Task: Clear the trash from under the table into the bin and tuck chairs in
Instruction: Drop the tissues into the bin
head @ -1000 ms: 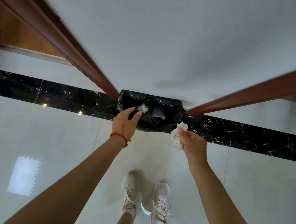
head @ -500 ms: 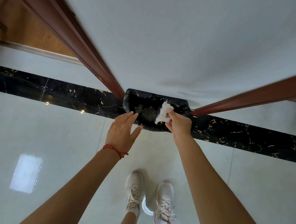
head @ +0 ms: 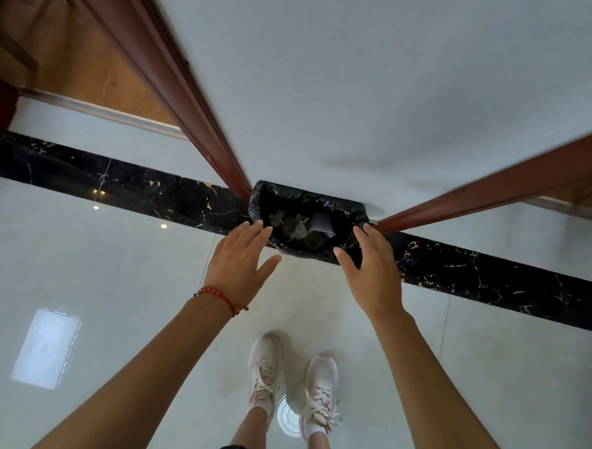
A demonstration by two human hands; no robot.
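Glossy tiled floor (head: 80, 247); bin (head: 357, 210) between spread, empty left hand (head: 239, 266) and right hand (head: 371, 274).

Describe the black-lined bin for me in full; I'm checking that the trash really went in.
The bin is lined with a glossy, crinkled black plastic bag folded over its rim. It stands on the floor against the white wall, between two reddish wooden trims, on the black marble strip. Inside lie crumpled pale tissues and a pale folded paper. The left hand and right hand are spread open beside its near rim; whether they touch it is unclear.
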